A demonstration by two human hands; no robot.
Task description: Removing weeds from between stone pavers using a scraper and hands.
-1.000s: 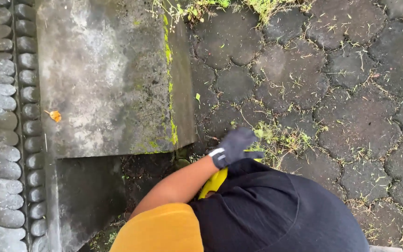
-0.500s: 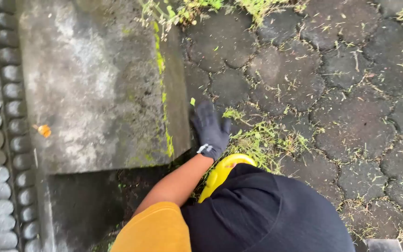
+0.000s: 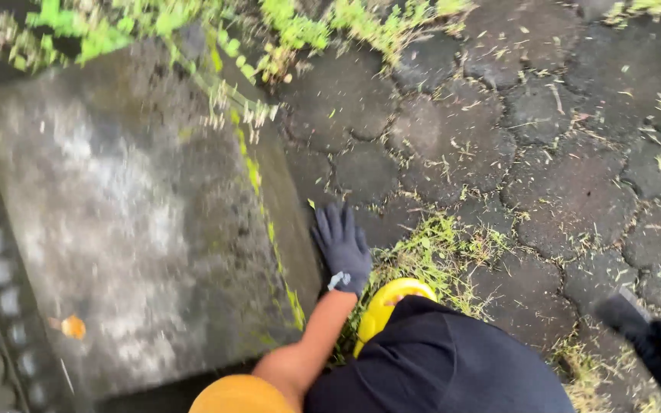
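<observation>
Left hand (image 3: 341, 248): gloved in dark grey, laid flat on the paving just beside the right edge of the stone slab (image 3: 124, 222); fingers (image 3: 330, 223) are held straight and slightly fanned, nothing pinched.
Right hand (image 3: 656, 344): seen at the lower right in a dark glove, well apart from the slab; a dark, blurred tool (image 3: 613, 312) appears to be gripped, but the finger position cannot be told.
Stone slab: grey, weathered, mottled pale; its right edge (image 3: 269, 229) is lined with green moss and drops to the paving.
Paving stones (image 3: 560, 191): dark, rounded and interlocking, spread to the right of the slab; joints strewn with cut grass.
Grass tuft (image 3: 437, 252): rooted in the joints just right of the left hand, near the slab's edge.
Yellow object (image 3: 388, 302): rounded, partly hidden under dark clothing, below the left hand and close to the slab's lower right corner.
Weeds (image 3: 300, 30): crowded along the slab's far edge.
Orange leaf (image 3: 73, 327): lying on the slab's lower left part.
Open room: bare paving is offered right of and beyond the left hand; leftward it is bounded by the slab's edge.
</observation>
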